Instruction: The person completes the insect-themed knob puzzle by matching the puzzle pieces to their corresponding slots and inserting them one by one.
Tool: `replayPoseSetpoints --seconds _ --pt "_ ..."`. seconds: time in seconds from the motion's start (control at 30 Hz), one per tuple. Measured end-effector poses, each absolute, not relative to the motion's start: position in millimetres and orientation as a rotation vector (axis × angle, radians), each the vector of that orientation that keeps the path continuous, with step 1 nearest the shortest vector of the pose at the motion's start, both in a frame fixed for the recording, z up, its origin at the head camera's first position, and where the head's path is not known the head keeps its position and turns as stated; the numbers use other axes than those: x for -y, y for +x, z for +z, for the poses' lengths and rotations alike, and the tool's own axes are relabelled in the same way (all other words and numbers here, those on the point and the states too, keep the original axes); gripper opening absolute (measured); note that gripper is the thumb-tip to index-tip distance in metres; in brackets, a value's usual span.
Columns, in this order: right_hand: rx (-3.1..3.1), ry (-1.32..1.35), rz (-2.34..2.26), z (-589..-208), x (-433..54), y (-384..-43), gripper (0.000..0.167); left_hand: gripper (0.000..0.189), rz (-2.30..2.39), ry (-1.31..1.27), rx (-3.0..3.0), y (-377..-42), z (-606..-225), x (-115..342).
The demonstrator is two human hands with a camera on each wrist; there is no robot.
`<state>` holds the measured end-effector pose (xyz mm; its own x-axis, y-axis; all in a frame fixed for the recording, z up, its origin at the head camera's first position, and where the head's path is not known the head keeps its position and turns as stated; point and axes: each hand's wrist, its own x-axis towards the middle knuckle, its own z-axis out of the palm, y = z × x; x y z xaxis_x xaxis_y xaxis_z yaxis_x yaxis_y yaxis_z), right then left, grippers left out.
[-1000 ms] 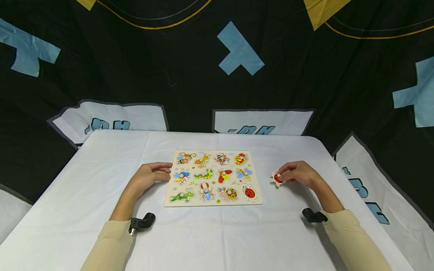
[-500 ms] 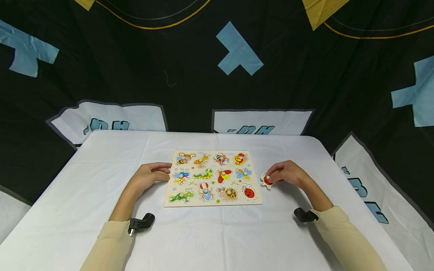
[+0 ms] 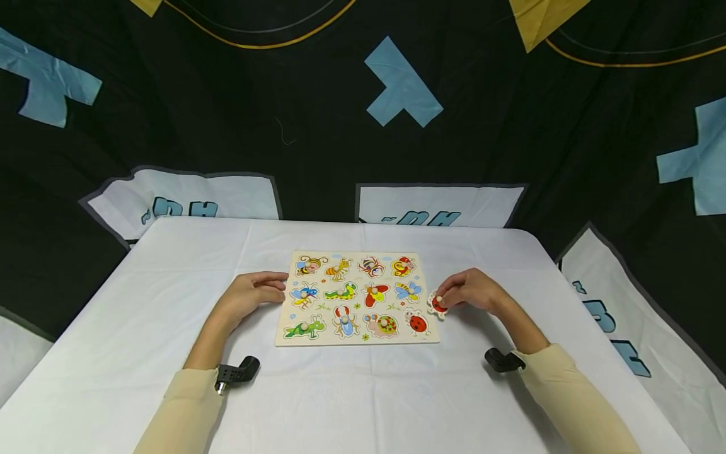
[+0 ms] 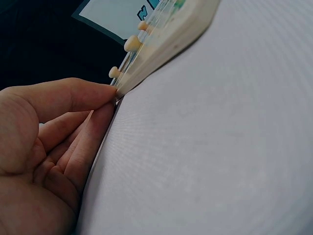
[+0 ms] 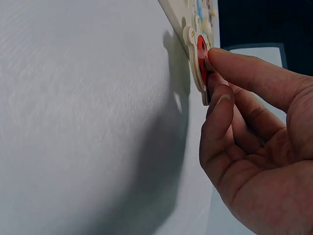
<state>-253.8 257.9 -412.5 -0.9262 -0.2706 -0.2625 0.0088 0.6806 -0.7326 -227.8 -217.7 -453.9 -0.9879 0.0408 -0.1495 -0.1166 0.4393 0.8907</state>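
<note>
My right hand pinches a wooden ladybug puzzle piece, red with a white outline, between thumb and fingers. In the head view the ladybug piece overlaps the right edge of a wooden peg puzzle board. Several bug pieces with small knobs sit on that board, among them a green caterpillar. Its lower right corner bears a flat red ladybug picture. My left hand touches the board's left edge with extended fingers; in the left wrist view, thumb and fingertips meet right at the edge.
The board lies flat on a table with a white cloth. A black curtain with blue and yellow shapes hangs behind. Each wrist wears a black camera mount, the left mount and the right mount.
My right hand has moved left with the ladybug piece, from beside the board to its right edge. My left hand and the board have stayed in place.
</note>
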Motion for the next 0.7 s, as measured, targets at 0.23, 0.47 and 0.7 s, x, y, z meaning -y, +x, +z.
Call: replayPoseSetpoints --seconds 0.23,0.47,0.7 --pt "-2.484 -0.26 -1.117 -412 -247 -252 0.021 0.055 1.582 -0.066 -2.538 -228 -453 218" --pt "-2.415 -0.328 -1.126 -415 -237 -251 0.02 0.055 1.576 -0.082 -2.539 -228 -453 218" --pt "-2.358 -0.429 -1.12 -415 -229 -250 0.023 0.056 1.578 -0.078 -2.531 -227 -452 218"
